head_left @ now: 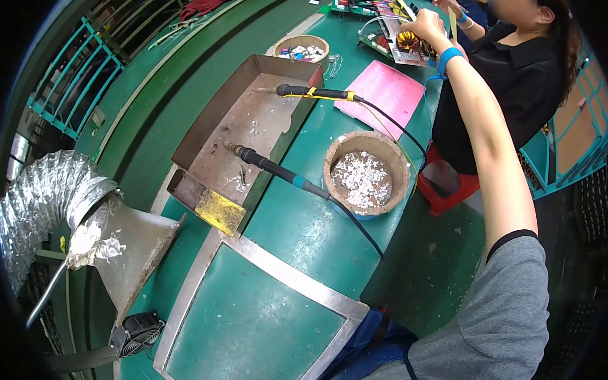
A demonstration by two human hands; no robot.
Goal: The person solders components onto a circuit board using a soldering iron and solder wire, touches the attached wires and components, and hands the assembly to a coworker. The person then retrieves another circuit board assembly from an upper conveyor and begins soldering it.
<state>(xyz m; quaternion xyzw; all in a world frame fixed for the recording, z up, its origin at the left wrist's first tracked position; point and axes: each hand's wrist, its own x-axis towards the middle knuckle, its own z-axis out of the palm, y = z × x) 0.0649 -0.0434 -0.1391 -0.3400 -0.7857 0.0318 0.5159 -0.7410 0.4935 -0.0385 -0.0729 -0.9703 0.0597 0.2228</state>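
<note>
Stretched out to the far right, my right arm ends in my right hand (pixel 427 26), with a blue band round the wrist. Its fingers are closed at the upper part of a circuit board (pixel 406 52) that carries a copper-wound coil (pixel 408 40). The exact grip is small and partly hidden. My left hand is out of view. Nearer on the green table (pixel 285 237) lies a pink sheet (pixel 384 93). Two soldering irons, one with yellow marks (pixel 317 93) and one with a blue ring (pixel 276 171), rest across a metal tray (pixel 214 119).
A round pot (pixel 330 159) holds whitish scraps; another bowl (pixel 299 41) holds small parts. A yellow sponge (pixel 220 212) sits at the tray's near end. Left are a foil duct (pixel 43 199) and small fan (pixel 138 333). A co-worker in black (pixel 501 96) sits beside a red stool (pixel 451 185).
</note>
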